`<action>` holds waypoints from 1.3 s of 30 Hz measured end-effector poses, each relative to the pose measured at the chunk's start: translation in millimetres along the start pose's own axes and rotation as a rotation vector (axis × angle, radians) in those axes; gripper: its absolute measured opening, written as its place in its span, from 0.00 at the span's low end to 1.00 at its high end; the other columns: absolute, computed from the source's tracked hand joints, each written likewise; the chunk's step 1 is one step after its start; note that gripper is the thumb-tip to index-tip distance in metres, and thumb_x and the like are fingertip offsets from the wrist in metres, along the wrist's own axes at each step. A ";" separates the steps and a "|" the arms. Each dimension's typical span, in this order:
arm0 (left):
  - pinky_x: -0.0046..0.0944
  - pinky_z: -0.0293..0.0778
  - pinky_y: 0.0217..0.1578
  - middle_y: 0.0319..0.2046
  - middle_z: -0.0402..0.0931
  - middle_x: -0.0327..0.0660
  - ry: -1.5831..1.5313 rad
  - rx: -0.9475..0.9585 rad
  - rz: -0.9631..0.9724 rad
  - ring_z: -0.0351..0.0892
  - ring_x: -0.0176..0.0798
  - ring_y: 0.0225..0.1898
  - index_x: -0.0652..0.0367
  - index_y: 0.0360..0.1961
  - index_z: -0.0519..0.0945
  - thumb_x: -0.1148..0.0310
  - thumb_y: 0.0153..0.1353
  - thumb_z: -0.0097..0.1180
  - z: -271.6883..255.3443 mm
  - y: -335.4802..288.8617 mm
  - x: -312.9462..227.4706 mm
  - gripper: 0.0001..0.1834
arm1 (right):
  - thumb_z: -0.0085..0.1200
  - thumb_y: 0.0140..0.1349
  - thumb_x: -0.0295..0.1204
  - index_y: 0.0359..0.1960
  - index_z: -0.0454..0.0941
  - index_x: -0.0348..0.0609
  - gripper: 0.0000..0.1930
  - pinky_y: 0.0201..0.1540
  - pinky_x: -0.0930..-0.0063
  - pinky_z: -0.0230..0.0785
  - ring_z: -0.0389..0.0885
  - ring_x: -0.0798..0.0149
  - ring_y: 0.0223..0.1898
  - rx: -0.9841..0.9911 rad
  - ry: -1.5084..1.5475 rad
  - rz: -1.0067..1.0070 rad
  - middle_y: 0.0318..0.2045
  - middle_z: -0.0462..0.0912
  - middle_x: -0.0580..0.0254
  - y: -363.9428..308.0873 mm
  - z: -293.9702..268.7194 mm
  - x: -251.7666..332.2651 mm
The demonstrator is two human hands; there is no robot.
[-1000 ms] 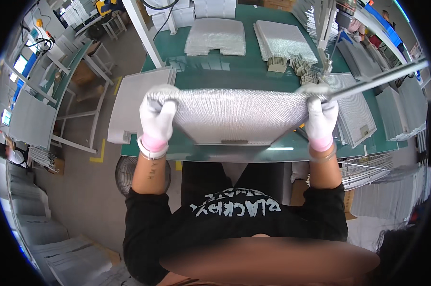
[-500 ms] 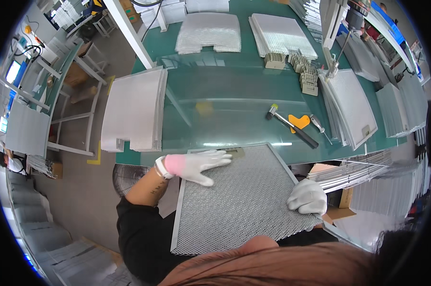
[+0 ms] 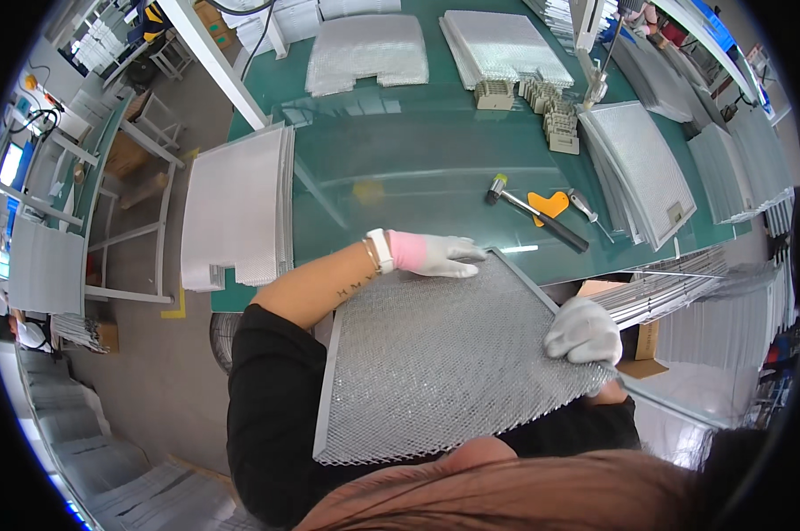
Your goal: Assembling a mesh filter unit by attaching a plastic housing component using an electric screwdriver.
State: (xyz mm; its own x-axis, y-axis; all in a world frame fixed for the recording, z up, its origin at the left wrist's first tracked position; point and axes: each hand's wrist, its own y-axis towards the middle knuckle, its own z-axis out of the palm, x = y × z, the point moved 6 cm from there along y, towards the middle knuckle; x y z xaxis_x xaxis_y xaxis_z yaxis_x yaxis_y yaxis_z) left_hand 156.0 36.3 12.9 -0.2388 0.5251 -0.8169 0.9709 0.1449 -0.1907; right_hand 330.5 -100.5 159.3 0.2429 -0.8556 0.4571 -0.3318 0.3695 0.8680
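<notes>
A silver metal mesh filter panel [image 3: 435, 363] lies tilted in front of me, its far edge by the table and its near edge against my body. My left hand [image 3: 442, 257], in a white glove with a pink cuff, rests with fingers stretched along the panel's far edge. Closed over the panel's right edge is my right hand [image 3: 584, 331], also white-gloved; its fingertips curl under and are partly hidden. Metal framing borders the panel's left and right sides. From below my right hand, a thin metal frame strip [image 3: 670, 405] sticks out to the lower right.
On the green table [image 3: 391, 195] lie a hammer [image 3: 537, 212], an orange scraper [image 3: 549, 204] and a screwdriver [image 3: 588, 212]. Stacked mesh panels stand at left [image 3: 236, 208], back [image 3: 369, 53] and right [image 3: 643, 168]. Beige clips [image 3: 559, 124] sit in rows. A cardboard box [image 3: 643, 354] is lower right.
My left hand has slid right along the panel's far edge, its forearm now reaching across the far left corner. My right hand has shifted slightly right and up, still closed on the edge.
</notes>
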 end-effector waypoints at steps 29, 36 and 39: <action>0.49 0.69 0.54 0.55 0.72 0.50 0.334 -0.554 0.027 0.72 0.52 0.56 0.56 0.56 0.73 0.61 0.53 0.59 35.0 -154.6 -54.7 0.28 | 0.52 0.67 0.37 0.29 0.70 0.45 0.12 0.27 0.67 0.76 0.82 0.58 0.26 -0.193 0.117 0.125 0.27 0.82 0.55 -1.3 -6.8 -25.0; 0.50 0.66 0.59 0.59 0.69 0.47 0.416 -0.434 -0.003 0.68 0.53 0.59 0.57 0.57 0.71 0.62 0.52 0.61 17.0 -140.3 -29.4 0.30 | 0.50 0.67 0.33 0.28 0.67 0.43 0.11 0.25 0.69 0.75 0.82 0.57 0.24 -0.175 0.032 0.091 0.26 0.81 0.53 -1.7 -6.6 -13.3; 0.50 0.65 0.59 0.59 0.68 0.49 0.426 -0.404 -0.018 0.67 0.54 0.60 0.57 0.58 0.71 0.62 0.52 0.62 18.0 -143.0 -31.1 0.31 | 0.52 0.66 0.35 0.28 0.68 0.43 0.12 0.25 0.69 0.75 0.82 0.58 0.24 -0.165 0.056 0.060 0.26 0.81 0.53 -5.3 -7.2 -18.0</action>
State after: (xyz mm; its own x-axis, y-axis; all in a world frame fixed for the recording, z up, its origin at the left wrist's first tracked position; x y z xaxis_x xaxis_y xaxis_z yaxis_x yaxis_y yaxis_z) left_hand 24.9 -15.8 55.8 -0.3225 0.7982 -0.5088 0.9027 0.4211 0.0884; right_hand 334.4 -84.5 147.9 0.2795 -0.8101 0.5154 -0.1944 0.4779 0.8566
